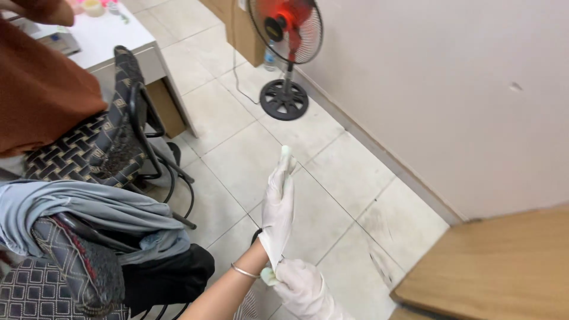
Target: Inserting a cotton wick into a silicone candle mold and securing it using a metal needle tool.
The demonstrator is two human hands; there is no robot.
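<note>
Above tiled floor (332, 172), left hand (278, 204) half inside white glove (277, 237) (fingers extended upward), bracelet (244, 271) on wrist; gloved right hand (299, 284) pinches glove cuff closed. Standing fan (285, 35) beyond.

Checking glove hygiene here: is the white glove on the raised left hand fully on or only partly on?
Partly on. The left hand is inside the white glove, but its cuff hangs loose as the gloved right hand pinches it.
</note>
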